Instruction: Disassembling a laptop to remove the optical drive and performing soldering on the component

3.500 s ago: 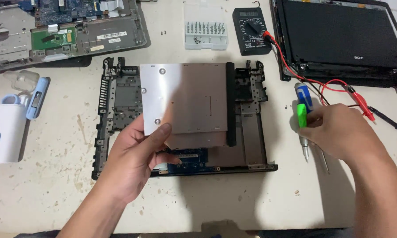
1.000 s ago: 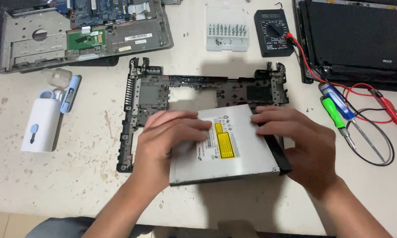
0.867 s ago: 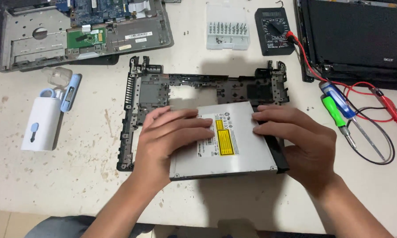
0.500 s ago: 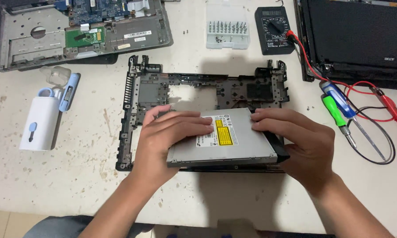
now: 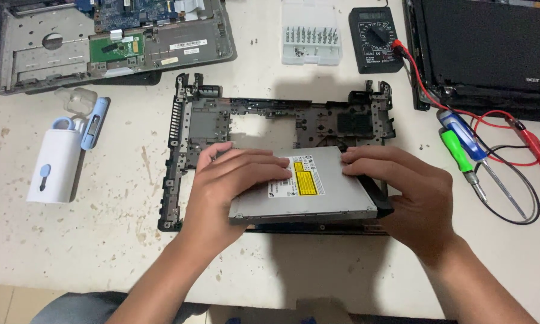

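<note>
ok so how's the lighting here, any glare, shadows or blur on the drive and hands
Head view: even, soft overhead light; the drive shows a dull sheen on its metal top, no hard glare. Soft shadows fall toward the near edge of the table, under the left hand and right hand. Everything looks sharp, with no obvious motion blur.

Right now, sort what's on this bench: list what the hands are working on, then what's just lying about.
In hand:
- flat grey metal optical drive, held by left hand and right hand
- black plastic laptop base frame beneath it

Lying about:
- black multimeter
- clear screwdriver-bit case
- green-handled screwdriver
- white cleaning kit
- grey laptop palmrest with circuit boards
</note>
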